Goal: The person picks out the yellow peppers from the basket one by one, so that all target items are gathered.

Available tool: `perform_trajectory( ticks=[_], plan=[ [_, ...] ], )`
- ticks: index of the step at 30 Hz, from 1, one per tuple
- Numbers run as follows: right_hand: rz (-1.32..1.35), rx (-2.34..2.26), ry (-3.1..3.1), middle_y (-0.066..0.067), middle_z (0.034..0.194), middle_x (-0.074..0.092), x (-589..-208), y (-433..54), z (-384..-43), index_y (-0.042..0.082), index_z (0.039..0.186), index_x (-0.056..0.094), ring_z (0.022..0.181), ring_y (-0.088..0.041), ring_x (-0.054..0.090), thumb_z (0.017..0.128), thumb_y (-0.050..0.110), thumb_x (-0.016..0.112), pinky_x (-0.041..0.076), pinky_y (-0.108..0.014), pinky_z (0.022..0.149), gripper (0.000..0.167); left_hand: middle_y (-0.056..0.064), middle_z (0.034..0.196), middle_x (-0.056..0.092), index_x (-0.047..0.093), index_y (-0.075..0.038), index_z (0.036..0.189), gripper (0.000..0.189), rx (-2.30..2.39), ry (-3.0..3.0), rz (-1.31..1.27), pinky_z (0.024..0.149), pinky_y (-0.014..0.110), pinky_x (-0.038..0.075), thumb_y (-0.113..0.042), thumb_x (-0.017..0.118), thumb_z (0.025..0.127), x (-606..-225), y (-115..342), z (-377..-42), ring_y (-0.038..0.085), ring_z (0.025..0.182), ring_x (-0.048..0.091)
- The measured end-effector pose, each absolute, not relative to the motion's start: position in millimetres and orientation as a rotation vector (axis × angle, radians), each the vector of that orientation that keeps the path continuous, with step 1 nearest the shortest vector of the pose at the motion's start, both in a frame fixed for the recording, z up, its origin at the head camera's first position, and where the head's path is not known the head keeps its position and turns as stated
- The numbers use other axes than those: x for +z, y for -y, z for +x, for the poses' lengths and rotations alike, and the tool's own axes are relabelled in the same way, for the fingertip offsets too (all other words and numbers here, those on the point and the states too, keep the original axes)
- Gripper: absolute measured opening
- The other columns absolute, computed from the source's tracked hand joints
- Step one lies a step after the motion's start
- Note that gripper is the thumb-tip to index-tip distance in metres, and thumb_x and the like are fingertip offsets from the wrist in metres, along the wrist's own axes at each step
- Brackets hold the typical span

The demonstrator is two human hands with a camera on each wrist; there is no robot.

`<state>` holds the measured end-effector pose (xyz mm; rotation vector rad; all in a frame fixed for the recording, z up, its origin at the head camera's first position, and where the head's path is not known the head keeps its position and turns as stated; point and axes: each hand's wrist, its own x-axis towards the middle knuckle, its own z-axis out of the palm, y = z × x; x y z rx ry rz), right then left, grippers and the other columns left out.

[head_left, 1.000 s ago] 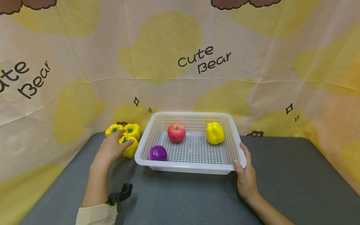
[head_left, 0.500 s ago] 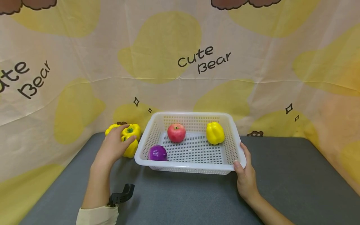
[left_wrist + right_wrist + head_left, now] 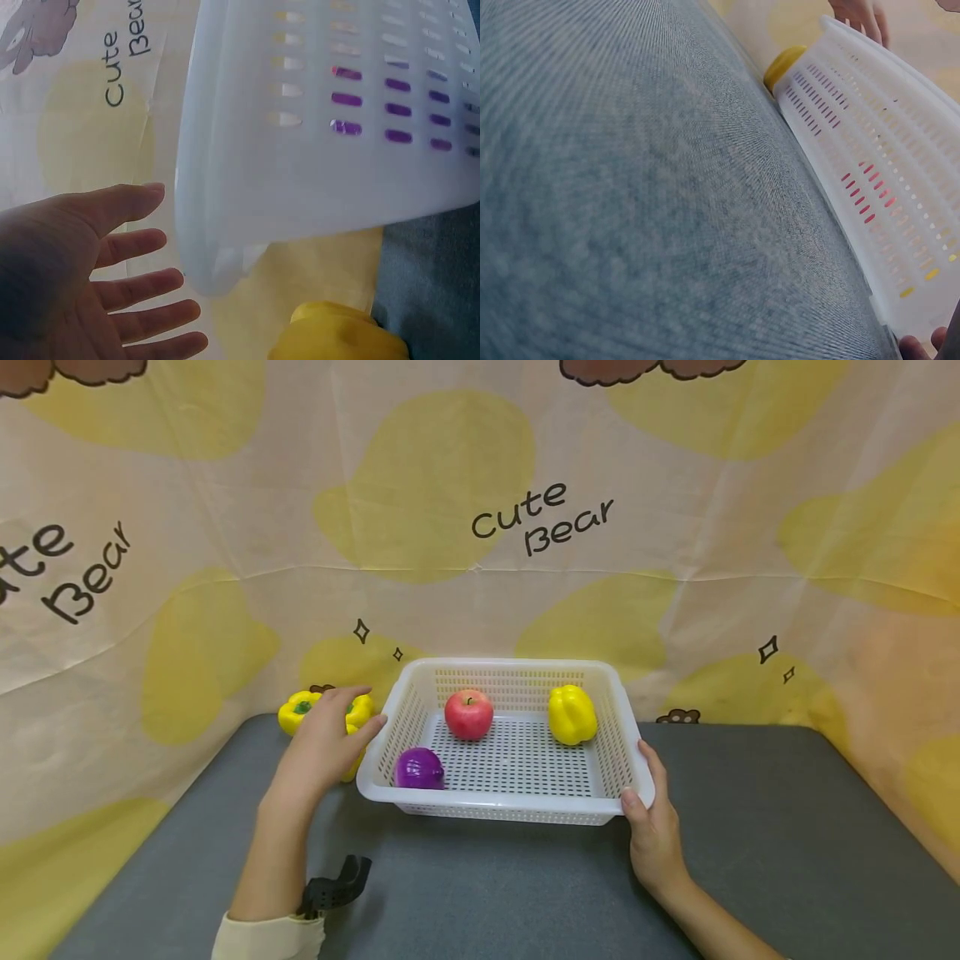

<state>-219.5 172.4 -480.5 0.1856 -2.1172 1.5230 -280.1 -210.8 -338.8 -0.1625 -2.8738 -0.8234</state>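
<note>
A white plastic basket (image 3: 502, 804) holds a red apple (image 3: 469, 715), a yellow bell pepper (image 3: 572, 715) and a shiny purple round item (image 3: 419, 768) whose kind I cannot tell. My right hand (image 3: 657, 843) grips the basket's front right corner, thumb over the rim and fingers along the outer side. My left hand (image 3: 322, 743) hovers over the yellow bell peppers (image 3: 297, 712) left of the basket, partly hiding them. In the left wrist view its fingers (image 3: 142, 289) are spread and extended close to the basket's rim (image 3: 196, 180), with nothing held.
The basket stands on a dark grey tabletop (image 3: 780, 827). Behind it hangs a cream and yellow printed cloth (image 3: 450, 485). A black band (image 3: 337, 887) is around my left wrist.
My left hand has moved right from the bell peppers towards the basket's left rim, its thumb now near that rim. My right hand still grips the basket, which has stayed in place.
</note>
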Motion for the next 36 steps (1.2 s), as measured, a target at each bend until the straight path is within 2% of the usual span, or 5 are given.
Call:
perform_trajectory(
  ticks=[14, 24, 29, 36],
  plan=[
    [0.173, 1.526, 2.143, -0.027, 0.145, 0.052, -480, -171, -219, 0.019, 0.160, 0.026, 0.113, 0.005, 0.054, 0.101, 0.015, 0.045, 0.041, -0.003, 0.091, 0.062, 0.018, 0.156, 0.043, 0.046, -0.015, 0.151, 0.062, -0.875, 2.866, -0.216, 0.111, 0.064, 0.041, -0.038, 0.064, 0.097, -342, 175, -278, 0.041, 0.143, 0.043],
    [0.129, 1.534, 2.127, -0.025, 0.148, 0.050, -480, -172, -217, 0.020, 0.160, 0.026, 0.114, 0.006, 0.054, 0.101, 0.016, 0.044, 0.040, -0.003, 0.092, 0.062, 0.003, 0.156, 0.046, 0.049, -0.022, 0.149, 0.057, -1.138, 2.686, -0.427, 0.119, 0.055, 0.037, -0.042, 0.064, 0.097, -308, 93, -282, 0.028, 0.145, 0.044],
    [0.123, 1.560, 2.127, -0.024, 0.149, 0.050, -483, -172, -217, 0.021, 0.160, 0.026, 0.115, 0.003, 0.054, 0.102, 0.019, 0.045, 0.041, -0.004, 0.092, 0.061, 0.001, 0.152, 0.051, 0.054, -0.023, 0.145, 0.051, -1.259, 2.634, -0.441, 0.116, 0.052, 0.042, -0.039, 0.064, 0.098, -323, 50, -288, 0.025, 0.141, 0.049],
    [0.146, 1.592, 2.121, -0.025, 0.149, 0.049, -479, -171, -219, 0.021, 0.160, 0.026, 0.117, 0.000, 0.055, 0.100, 0.014, 0.045, 0.043, -0.005, 0.093, 0.063, 0.005, 0.148, 0.055, 0.055, -0.021, 0.144, 0.052, -1.175, 2.707, -0.465, 0.111, 0.051, 0.048, -0.035, 0.067, 0.096, -353, 5, -301, 0.026, 0.135, 0.055]
  ],
)
